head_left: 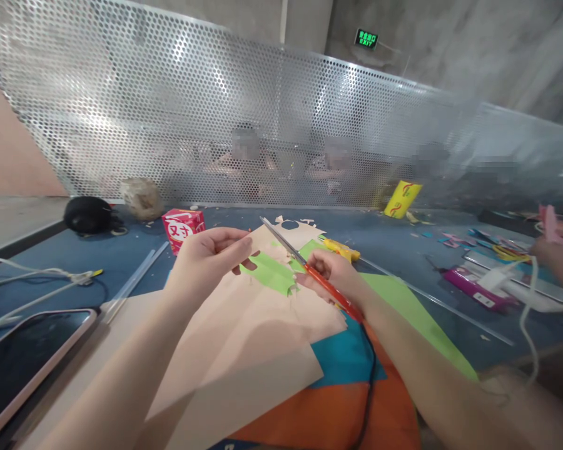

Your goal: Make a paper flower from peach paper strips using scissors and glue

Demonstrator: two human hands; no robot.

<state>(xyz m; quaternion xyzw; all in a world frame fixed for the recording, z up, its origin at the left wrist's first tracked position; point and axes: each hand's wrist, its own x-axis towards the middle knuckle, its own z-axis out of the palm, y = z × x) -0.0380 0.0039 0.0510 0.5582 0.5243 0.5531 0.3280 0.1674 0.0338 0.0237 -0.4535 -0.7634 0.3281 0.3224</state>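
Note:
My right hand (331,272) is wrapped round a soldering iron (331,289) with a red handle, a long metal shaft and a black cord. Its shaft points up and to the left over the papers. Left of it, my left hand (220,250) hovers with thumb and forefinger pinched; a tiny reddish bit shows at the fingertips, too small to name. Below both hands lie cream paper sheets (234,356) and a torn light-green paper piece (274,273). Blue paper (342,353) and orange paper (281,415) stick out beneath.
A pink box (182,228), a phone (28,369) and clear rods (136,281) are on the left. To the right are a yellow tool (340,249), a yellow packet (402,200) and a purple power strip (478,289). Another person's hand (558,256) is at far right. A perforated metal screen (281,106) stands behind.

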